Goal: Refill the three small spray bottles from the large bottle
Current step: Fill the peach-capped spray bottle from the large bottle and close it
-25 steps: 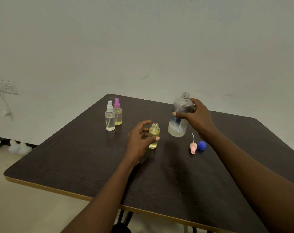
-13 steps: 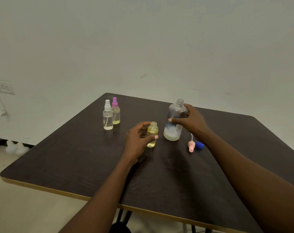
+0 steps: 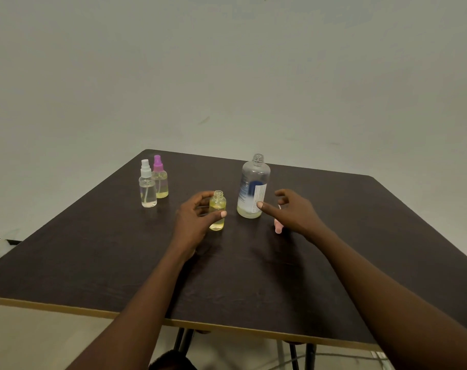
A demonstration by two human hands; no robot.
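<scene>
The large clear bottle [image 3: 252,186] stands uncapped and upright on the dark table [image 3: 120,257], with a little pale liquid at its bottom. My right hand [image 3: 291,212] hovers just right of it, fingers loose, holding nothing. My left hand [image 3: 193,218] grips a small uncapped bottle [image 3: 217,210] of yellow liquid that stands on the table. A pink spray cap [image 3: 278,228] lies partly hidden under my right hand. Two capped spray bottles stand at the back left, one with a white top [image 3: 147,185] and one with a purple top [image 3: 159,177].
The table's front edge [image 3: 227,327] runs below my forearms. A plain wall rises behind the table. Table legs show below the front edge.
My right hand has set the large bottle down and let go of it, drawing back to the right. My left hand keeps its hold on the small bottle.
</scene>
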